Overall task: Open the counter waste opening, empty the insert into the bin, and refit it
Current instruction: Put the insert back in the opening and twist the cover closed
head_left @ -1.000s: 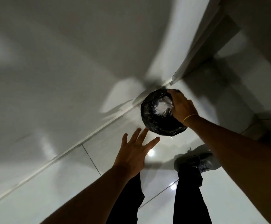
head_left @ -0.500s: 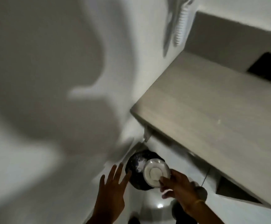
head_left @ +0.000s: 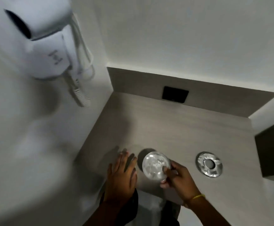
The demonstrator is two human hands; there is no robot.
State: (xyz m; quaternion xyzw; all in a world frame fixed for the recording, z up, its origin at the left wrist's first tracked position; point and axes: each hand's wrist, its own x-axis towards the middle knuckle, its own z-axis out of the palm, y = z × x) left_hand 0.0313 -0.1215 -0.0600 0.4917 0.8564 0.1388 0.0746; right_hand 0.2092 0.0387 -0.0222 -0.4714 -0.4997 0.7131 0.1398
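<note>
My right hand grips a round shiny metal insert by its lower right rim and holds it tilted just above the grey counter, near the front edge. It casts a dark round shadow behind it. The counter waste opening, a chrome ring around a dark hole, lies to the right of the insert, a short gap away. To the left of the insert my left hand hovers over the counter's front edge with fingers spread and nothing in it.
A white wall-mounted hair dryer with a coiled cord hangs at the upper left. A black square plate sits on the backsplash. A dark recess borders the counter on the right. White walls close in the left and back.
The view swung up from the floor and the black-bagged bin to the counter. My right hand brought the insert up from the bin to above the counter; my left hand followed, still empty.
</note>
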